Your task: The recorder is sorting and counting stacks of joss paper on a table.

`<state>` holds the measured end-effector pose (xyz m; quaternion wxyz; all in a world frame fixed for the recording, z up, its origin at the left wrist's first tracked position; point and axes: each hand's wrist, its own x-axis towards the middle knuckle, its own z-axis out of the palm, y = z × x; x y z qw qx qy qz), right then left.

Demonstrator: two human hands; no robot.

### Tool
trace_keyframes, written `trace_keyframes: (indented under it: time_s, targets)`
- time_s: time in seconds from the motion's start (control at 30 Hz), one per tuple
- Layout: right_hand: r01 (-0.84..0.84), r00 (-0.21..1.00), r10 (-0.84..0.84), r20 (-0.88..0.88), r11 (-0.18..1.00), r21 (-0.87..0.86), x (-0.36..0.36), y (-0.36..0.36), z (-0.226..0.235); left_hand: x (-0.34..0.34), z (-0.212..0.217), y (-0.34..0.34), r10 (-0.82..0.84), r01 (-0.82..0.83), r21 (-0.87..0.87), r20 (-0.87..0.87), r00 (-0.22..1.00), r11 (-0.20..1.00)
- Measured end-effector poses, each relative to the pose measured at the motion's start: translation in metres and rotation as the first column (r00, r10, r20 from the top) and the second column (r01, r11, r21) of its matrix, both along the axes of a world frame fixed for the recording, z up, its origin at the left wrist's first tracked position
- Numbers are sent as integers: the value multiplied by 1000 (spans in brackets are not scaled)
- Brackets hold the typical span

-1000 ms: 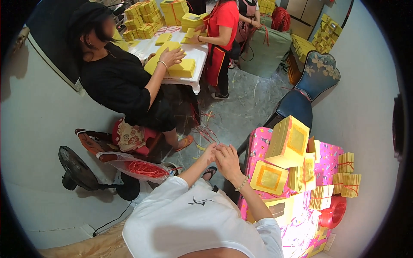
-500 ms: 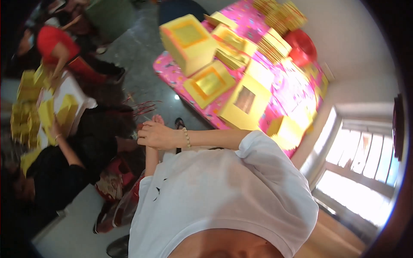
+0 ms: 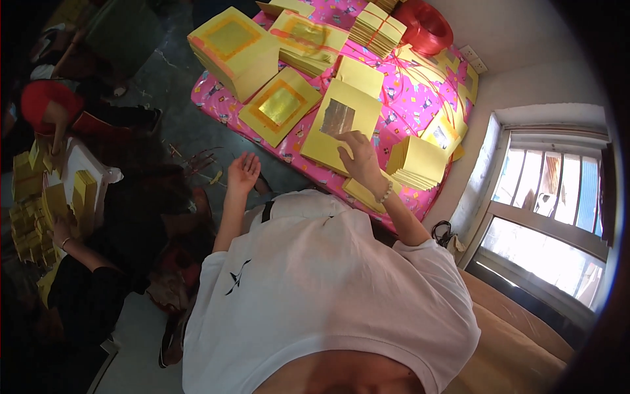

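My right hand (image 3: 362, 159), a beaded bracelet at its wrist, is over the near edge of a stack of yellow paper sheets (image 3: 323, 146) whose top sheet bears a silver patch. Its fingers are bent and apart, with nothing seen between them; whether the fingertips touch the paper I cannot tell. My left hand (image 3: 244, 172) is held off the table's near edge, palm up, fingers loosely spread and holding nothing. Left of the silver-patched stack lies a stack with a gold square framed in orange (image 3: 254, 113). Beside my right hand stands a fanned bundle of yellow paper (image 3: 420, 161).
A pink patterned cloth (image 3: 220, 108) covers the table. On it are a tall yellow paper block (image 3: 252, 69), a tied bundle (image 3: 377, 29) and a roll of red plastic string (image 3: 426, 26) with loose strands. At left, people handle yellow paper near a white table (image 3: 92, 164). A barred window (image 3: 551, 190) is at right.
My hands were together at the left; now they are apart. The right has moved rightward to the silver-patched stack, while the left has turned palm up. The whole view has shifted.
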<state>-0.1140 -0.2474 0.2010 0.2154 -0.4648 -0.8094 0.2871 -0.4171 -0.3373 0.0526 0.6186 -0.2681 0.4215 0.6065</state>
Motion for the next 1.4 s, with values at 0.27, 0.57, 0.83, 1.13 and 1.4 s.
trace_keyframes:
  time_s: [0.27,0.57,0.83,1.13,1.4]
  targets:
    - [297,893,-300,336,953,62,15,-32,-33,96,64,40,-475,679,-35,-741,475,733]
    - [459,778,-592,-210,764,-454,30,-38,-93,141,46,61,-207,815,-48,-974,90,578]
    - [340,825,-492,-278,824,-453,37,-42,-126,142,30,62,-121,803,-22,-991,62,595]
    - [356,919,-377,-111,918,-174,49,-41,-62,117,35,44,-259,758,86,-910,324,646]
    - [-20,976,-15,217,987,158,15,-30,-8,93,8,31,-403,585,0,-724,559,811]
